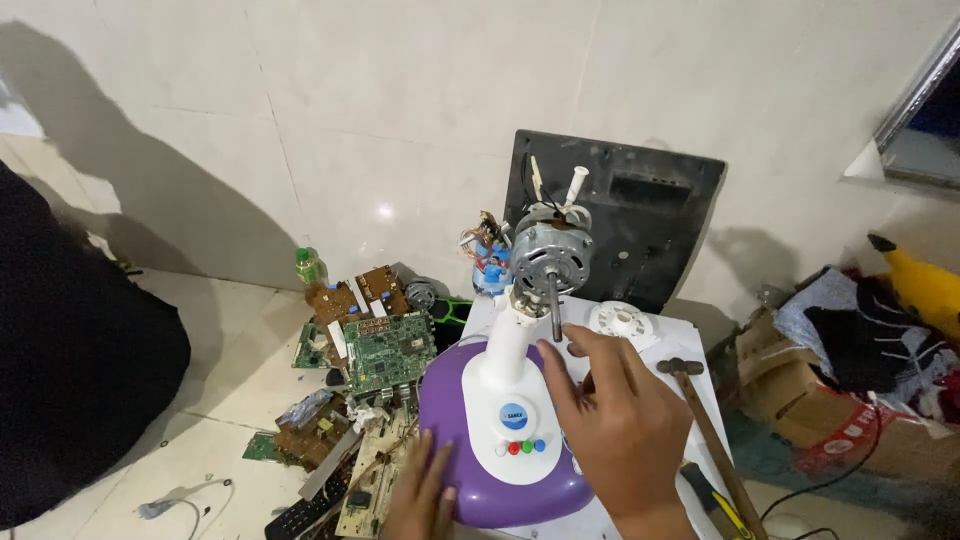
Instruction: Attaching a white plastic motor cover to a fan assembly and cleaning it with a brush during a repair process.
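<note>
The left hand [420,495] rests flat and unclenched on the rim of the purple round plastic fan base [470,480]. The right hand [610,400] hovers loosely spread beside the white plastic neck [510,360], gripping nothing. Just above its fingers, the bare grey metal motor [548,255] stands with its shaft exposed: blade and guard are already off, while the motor remains mounted. A wooden-handled hammer [705,420] lies beyond the right hand; green circuit boards [388,350] lie beyond the left.
</note>
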